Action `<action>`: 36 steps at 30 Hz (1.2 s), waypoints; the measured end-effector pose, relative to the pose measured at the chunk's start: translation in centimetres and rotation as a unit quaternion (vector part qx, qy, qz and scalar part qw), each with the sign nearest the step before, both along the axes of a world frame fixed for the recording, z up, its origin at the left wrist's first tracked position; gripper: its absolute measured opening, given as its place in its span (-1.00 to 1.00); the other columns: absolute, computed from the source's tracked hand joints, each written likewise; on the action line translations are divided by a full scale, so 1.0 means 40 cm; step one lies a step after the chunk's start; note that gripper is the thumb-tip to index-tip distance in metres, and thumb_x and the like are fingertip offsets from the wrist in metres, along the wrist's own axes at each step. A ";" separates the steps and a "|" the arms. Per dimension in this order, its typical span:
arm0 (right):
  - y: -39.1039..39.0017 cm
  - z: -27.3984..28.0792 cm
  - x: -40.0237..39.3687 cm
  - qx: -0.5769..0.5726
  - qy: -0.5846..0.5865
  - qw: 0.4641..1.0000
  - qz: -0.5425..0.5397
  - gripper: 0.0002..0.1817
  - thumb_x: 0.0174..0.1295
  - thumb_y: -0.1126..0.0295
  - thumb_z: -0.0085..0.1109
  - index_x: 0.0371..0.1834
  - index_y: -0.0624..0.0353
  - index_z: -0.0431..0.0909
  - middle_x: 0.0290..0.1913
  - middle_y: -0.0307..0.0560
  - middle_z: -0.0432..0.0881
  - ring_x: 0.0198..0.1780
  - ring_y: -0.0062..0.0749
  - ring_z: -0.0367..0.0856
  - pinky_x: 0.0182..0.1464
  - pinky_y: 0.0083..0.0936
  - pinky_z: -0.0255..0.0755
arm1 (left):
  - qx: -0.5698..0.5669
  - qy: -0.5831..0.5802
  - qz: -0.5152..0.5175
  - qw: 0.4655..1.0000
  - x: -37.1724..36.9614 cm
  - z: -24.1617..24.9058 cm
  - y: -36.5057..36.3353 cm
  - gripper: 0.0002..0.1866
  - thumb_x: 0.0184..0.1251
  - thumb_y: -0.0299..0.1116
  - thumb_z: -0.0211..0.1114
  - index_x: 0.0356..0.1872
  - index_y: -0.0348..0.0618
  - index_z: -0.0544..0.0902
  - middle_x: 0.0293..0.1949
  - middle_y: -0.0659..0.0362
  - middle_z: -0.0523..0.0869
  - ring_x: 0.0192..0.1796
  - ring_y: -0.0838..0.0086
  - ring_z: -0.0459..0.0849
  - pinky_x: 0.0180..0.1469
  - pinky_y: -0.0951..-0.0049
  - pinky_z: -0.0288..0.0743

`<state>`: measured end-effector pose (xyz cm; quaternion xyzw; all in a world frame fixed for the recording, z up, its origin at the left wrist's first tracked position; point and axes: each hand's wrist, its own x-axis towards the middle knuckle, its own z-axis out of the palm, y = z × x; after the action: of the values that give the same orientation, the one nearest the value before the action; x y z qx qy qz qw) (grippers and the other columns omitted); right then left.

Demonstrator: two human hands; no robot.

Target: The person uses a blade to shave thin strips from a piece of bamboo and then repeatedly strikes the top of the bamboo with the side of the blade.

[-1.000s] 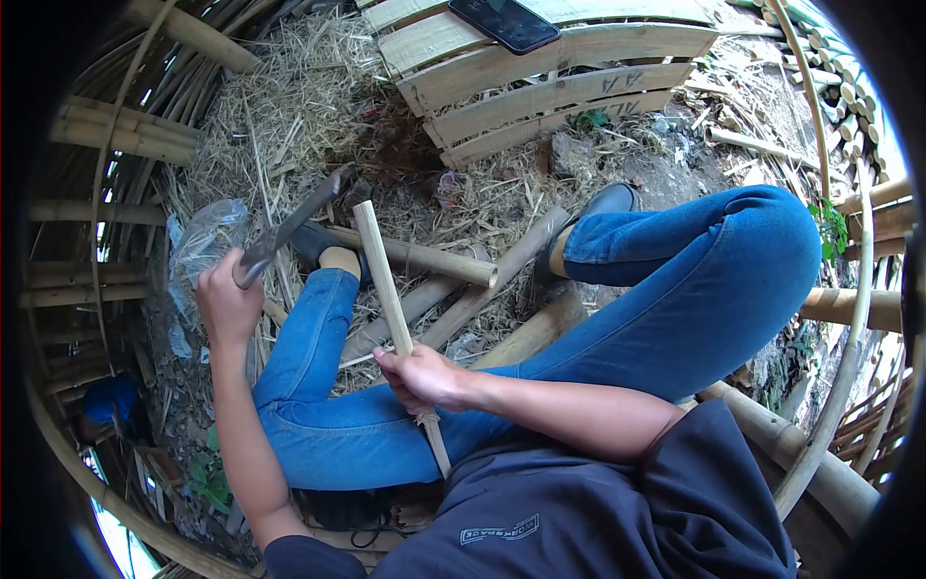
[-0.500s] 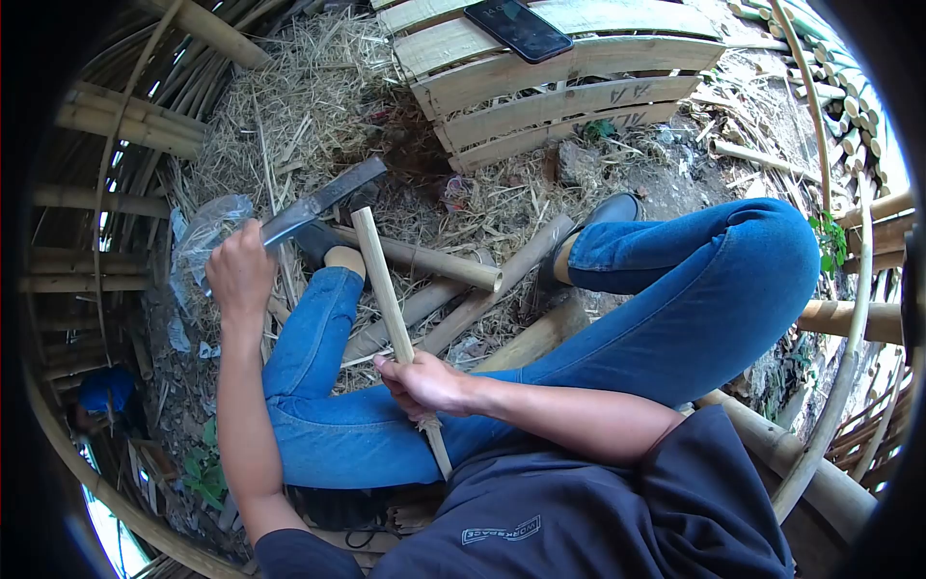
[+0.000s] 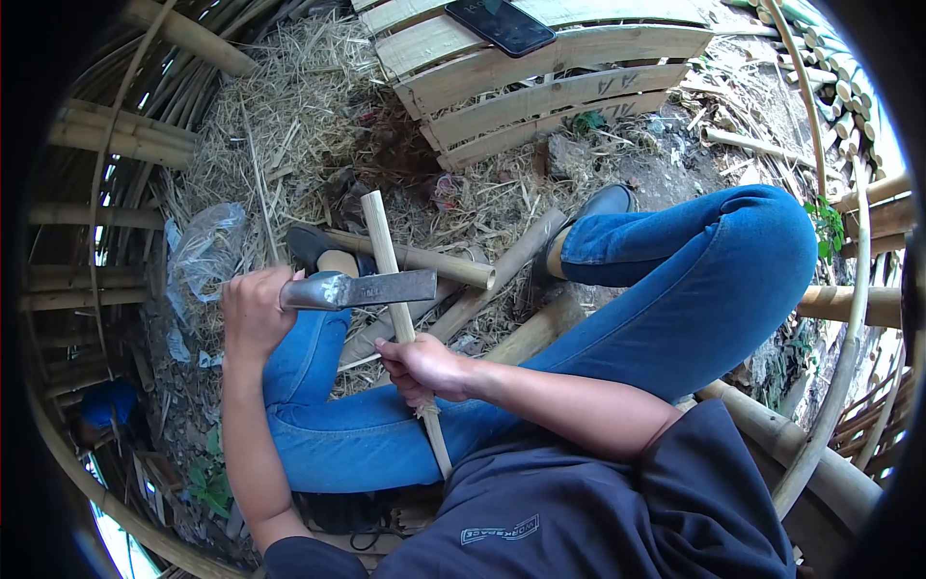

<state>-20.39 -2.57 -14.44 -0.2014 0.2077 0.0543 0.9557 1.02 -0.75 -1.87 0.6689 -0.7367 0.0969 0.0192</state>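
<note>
My left hand (image 3: 255, 314) is closed round the metal handle of a machete (image 3: 386, 289) with a short, straight, square-ended blade. The blade points right and crosses over a pale bamboo strip (image 3: 382, 232), overlapping its upper half in this view. Below the crossing, my right hand (image 3: 424, 370) grips that strip, thumb along its side. The strip leans slightly left at the top, and its lower end reaches my lap by the shirt hem. Frayed fibres (image 3: 424, 410) show on it just under my right fist.
Bamboo poles (image 3: 424, 259) lie on the straw-covered ground between my legs. A slatted wooden crate (image 3: 559, 92) with a phone (image 3: 502, 24) on top stands ahead. A clear plastic bag (image 3: 210, 249) lies at left. Bamboo walls and stacked poles (image 3: 849, 96) surround the spot.
The machete has swung down and to the right, from beside the strip to across it, turning level. My right hand keeps its hold, and the strip has shifted only slightly.
</note>
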 end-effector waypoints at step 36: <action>-0.023 0.000 -0.007 0.017 -0.022 0.999 0.022 -0.46 0.56 0.00 -0.19 -0.63 -0.05 0.09 -0.67 -0.40 -0.04 -0.66 -0.57 -0.08 -0.54 -0.50 0.01 | -0.041 0.031 -0.037 0.998 0.039 -0.034 -0.012 -0.75 0.21 -0.42 0.32 -0.58 -0.19 0.43 -0.61 0.01 0.55 -0.48 0.04 0.62 -0.44 0.10 0.40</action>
<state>-20.65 -3.49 -14.43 -0.1909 0.1808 0.0746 0.9619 2.57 -1.23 -3.25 0.6426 -0.7554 0.1059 0.0730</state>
